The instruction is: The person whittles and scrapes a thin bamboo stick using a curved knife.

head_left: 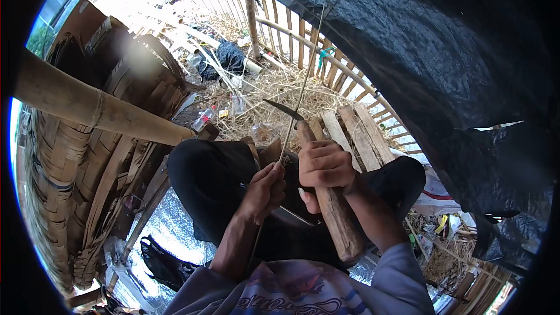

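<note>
My right hand [328, 166] is wrapped round the thick wooden handle of a knife [343, 227]. Its curved dark blade points up and to the left, touching or crossing a long thin bamboo strip [304, 81]. Below the blade, my left hand [267, 188] pinches that strip between thumb and fingers. The strip runs from near the top of the view down past my left forearm. Both hands are above my crossed legs, in dark trousers.
A thick bamboo pole [99, 108] and woven bamboo panels [64, 157] stand at the left. Wooden slats [350, 128] and bamboo shavings [280, 96] lie ahead. A black plastic sheet [431, 70] hangs at the right beside a bamboo fence [274, 17].
</note>
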